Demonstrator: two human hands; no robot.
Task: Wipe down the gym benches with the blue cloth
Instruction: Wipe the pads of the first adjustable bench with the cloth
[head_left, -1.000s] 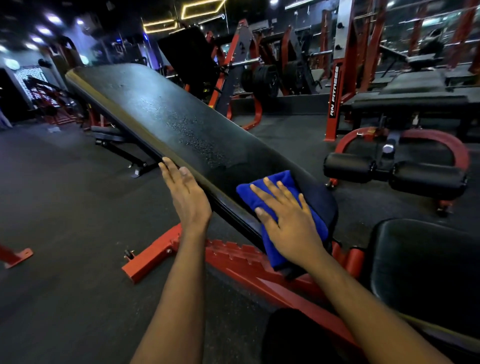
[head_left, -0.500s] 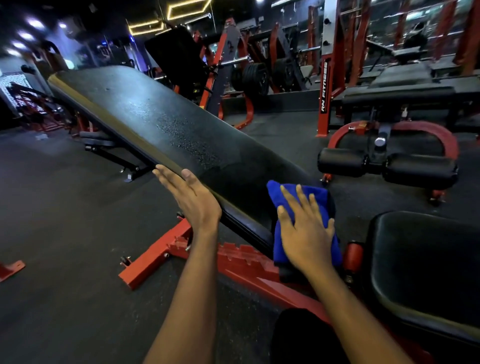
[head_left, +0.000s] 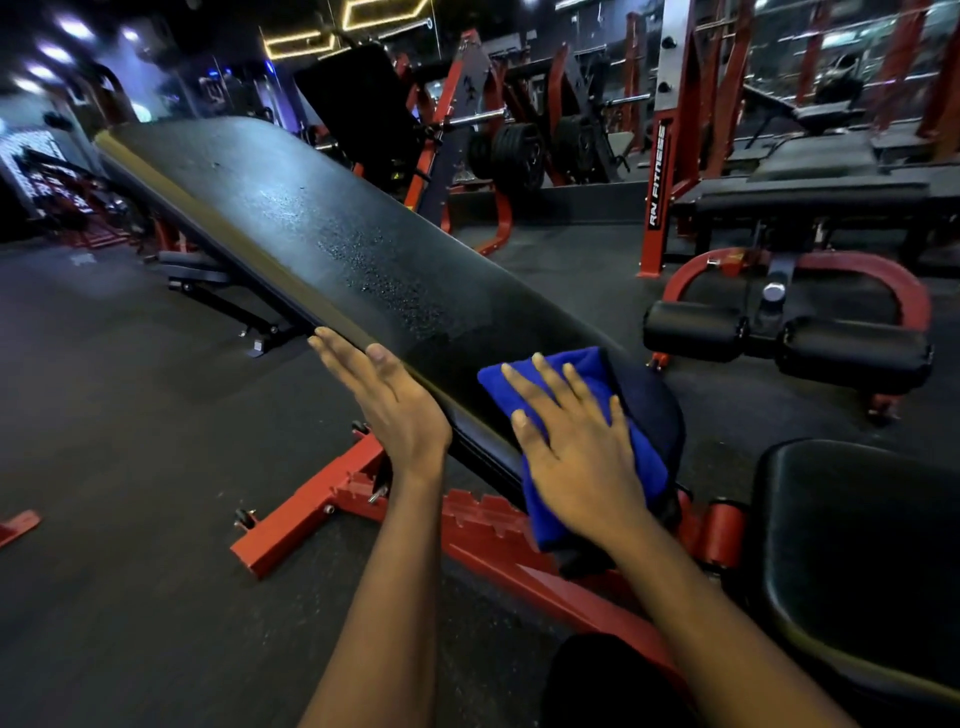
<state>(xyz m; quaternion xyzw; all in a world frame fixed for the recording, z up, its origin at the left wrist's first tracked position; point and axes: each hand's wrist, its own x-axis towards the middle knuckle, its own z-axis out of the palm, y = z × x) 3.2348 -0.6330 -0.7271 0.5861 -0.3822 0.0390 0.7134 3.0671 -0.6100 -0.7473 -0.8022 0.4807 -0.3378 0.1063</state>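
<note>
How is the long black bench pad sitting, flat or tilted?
Tilted. The long black bench pad slopes up from the blue cloth at its low end.

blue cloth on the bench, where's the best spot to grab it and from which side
Pinch the flap of the blue cloth that hangs over the near side edge of the bench pad, coming from below on the left. The rest lies flat under the right hand, probably leaving no fold to catch.

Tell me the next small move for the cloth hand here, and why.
Probably slide the right hand and blue cloth up the inclined bench pad: the cloth sits at the pad's lower end, droplets lie just above it, and the left hand rests flat against the pad's side edge.
</note>
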